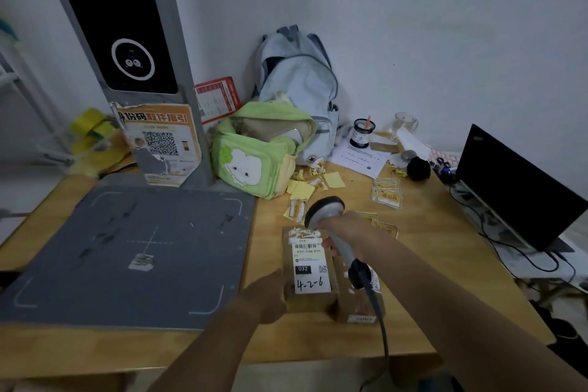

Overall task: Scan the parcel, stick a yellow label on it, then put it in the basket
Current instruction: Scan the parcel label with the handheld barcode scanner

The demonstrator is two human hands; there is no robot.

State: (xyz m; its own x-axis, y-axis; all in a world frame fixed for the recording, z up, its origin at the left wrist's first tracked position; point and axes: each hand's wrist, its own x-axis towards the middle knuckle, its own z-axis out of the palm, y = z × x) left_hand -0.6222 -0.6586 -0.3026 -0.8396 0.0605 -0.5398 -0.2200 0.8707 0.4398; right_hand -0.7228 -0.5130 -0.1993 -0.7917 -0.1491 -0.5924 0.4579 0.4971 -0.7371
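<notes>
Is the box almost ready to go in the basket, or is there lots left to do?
Lots left. Right now the right hand aims the scanner at the parcel, which the left hand steadies on the table. No yellow label is on it yet; the yellow labels lie loose nearby. No basket is in view.

Two hands show: the left [269, 297] and the right [345, 237]. There are two parcels, one [310, 267] with a white label and a second [359, 299] just beside it, one scanner [331, 219], two bags, a green one [257, 153] and a pale blue backpack [299, 86], and one laptop [518, 191]. Yellow labels [386, 196] lie scattered on the table [445, 264], too many and too overlapped to count exactly.
</notes>
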